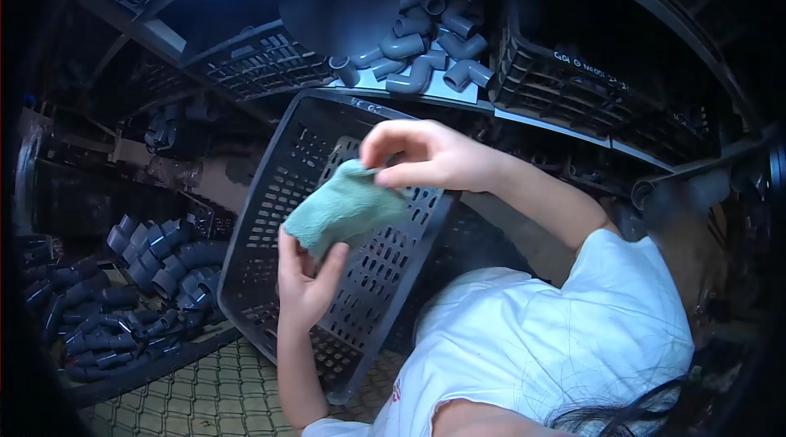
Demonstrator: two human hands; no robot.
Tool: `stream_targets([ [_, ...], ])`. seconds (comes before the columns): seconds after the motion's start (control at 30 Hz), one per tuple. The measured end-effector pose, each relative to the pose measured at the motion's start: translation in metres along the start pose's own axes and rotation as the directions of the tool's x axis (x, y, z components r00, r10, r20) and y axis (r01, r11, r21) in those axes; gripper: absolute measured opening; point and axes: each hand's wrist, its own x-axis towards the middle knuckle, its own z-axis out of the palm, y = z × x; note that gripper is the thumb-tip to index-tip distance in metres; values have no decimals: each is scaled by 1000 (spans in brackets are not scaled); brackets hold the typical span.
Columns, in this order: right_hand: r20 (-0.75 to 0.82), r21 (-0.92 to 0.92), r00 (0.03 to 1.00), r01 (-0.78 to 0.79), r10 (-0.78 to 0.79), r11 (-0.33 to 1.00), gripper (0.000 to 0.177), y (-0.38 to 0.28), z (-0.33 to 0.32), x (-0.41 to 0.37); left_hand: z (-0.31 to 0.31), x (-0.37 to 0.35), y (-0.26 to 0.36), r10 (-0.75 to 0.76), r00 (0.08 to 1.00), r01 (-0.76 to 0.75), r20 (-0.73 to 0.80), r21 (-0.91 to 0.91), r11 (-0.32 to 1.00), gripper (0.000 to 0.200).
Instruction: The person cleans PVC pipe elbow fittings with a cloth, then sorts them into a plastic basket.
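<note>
A green cloth (348, 206) is stretched between my two hands above a black plastic crate (274, 183). My left hand (307, 281) grips its lower left end, thumb in front and fingers partly hidden behind the fabric. At the upper end, my right hand (417, 160) pinches the edge between thumb and fingers. Rows of slots perforate the crate's walls and floor. It stands tilted in view, with pale markings on its far rim.
Grey pipe elbows (405, 45) lie on a shelf beyond the crate. Another black crate (573, 76) with white handwriting sits right of them. Piled grey pipe fittings (168, 261) fill the left side. Green wire mesh (188, 392) is in the lower left.
</note>
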Motion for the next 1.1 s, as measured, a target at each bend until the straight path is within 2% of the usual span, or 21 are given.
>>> stream_targets([
  [0.07, -127, -96, 991, 38, -50, 995, 16, -25, -20, -30, 3, 7, 15, -60, 978, 10, 199, 242, 970, 56],
  [0.13, -235, -282, 945, 157, -227, 946, 15, -47, -50, -60, 6, 17, 18, 9, 966, -125, 259, 436, 891, 59],
  [0.17, -269, -399, 908, 199, -322, 895, 13, -54, -70, -74, 7, 20, 21, -20, 971, -101, 240, 481, 871, 57],
  [0.2, -373, -456, 852, 176, -367, 872, 13, -63, -82, -85, 5, 24, 24, -32, 958, -130, 285, 531, 837, 60],
  [0.27, -533, -605, 763, -42, -365, 795, 14, -76, -117, -107, 10, 33, 28, -51, 959, -110, 278, 534, 838, 55],
  [0.3, -595, -688, 696, -181, -403, 702, 13, -78, -131, -112, 12, 33, 24, -57, 958, -107, 281, 534, 838, 55],
  [0.33, -565, -778, 668, -235, -485, 583, 11, -76, -153, -118, 16, 34, 16, -29, 955, -143, 295, 544, 827, 51],
  [0.4, -640, -765, 648, -483, -413, 426, 15, -82, -173, -130, 25, 36, 6, 1, 939, -198, 343, 539, 819, 44],
  [0.43, -643, -763, 644, -490, -414, 423, 15, -84, -180, -135, 28, 35, 6, -14, 928, -201, 371, 532, 823, 44],
  [0.5, -639, -756, 675, -639, -369, 141, 19, -83, -190, -140, 32, 31, 9, -56, 911, -172, 409, 498, 850, 43],
  [0.63, -593, -790, 701, -601, -395, 119, 24, -77, -197, -134, 32, 21, 9, -139, 854, -115, 502, 442, 890, 43],
  [0.7, -492, -841, 626, -522, -605, 144, 24, -71, -192, -126, 34, 17, 9, -129, 845, -156, 520, 469, 869, 43],
  [0.73, -495, -841, 629, -522, -600, 146, 24, -70, -189, -124, 34, 15, 8, -116, 836, -198, 536, 492, 848, 43],
  [0.8, -444, -858, 560, -490, -700, 152, 26, -69, -181, -119, 33, 9, -3, -155, 813, -176, 561, 491, 853, 49],
  [0.83, -365, -886, 609, -459, -704, 63, 22, -68, -177, -115, 39, 4, -6, -188, 805, -81, 563, 418, 905, 53],
  [0.87, -365, -890, 616, -450, -698, 69, 22, -63, -179, -115, 43, 0, -9, -215, 794, 13, 568, 339, 941, 57],
  [0.9, -397, -890, 691, -450, -604, 70, 21, -57, -181, -117, 45, -4, -14, -267, 770, 145, 580, 249, 958, 62],
  [0.93, -424, -888, 753, -456, -503, 66, 22, -55, -181, -118, 45, -10, -22, -233, 782, 139, 579, 202, 969, 63],
  [1.0, -439, -888, 756, -448, -485, 106, 28, -66, -181, -118, 44, -15, -27, -199, 802, 126, 563, 167, 978, 62],
  [1.07, -488, -856, 703, -500, -517, 128, 28, -74, -189, -115, 43, -15, -25, -194, 800, 87, 568, 211, 974, 61],
  [1.1, -548, -824, 688, -544, -476, 162, 33, -80, -194, -115, 43, -15, -24, -187, 804, 39, 565, 264, 964, 60],
])
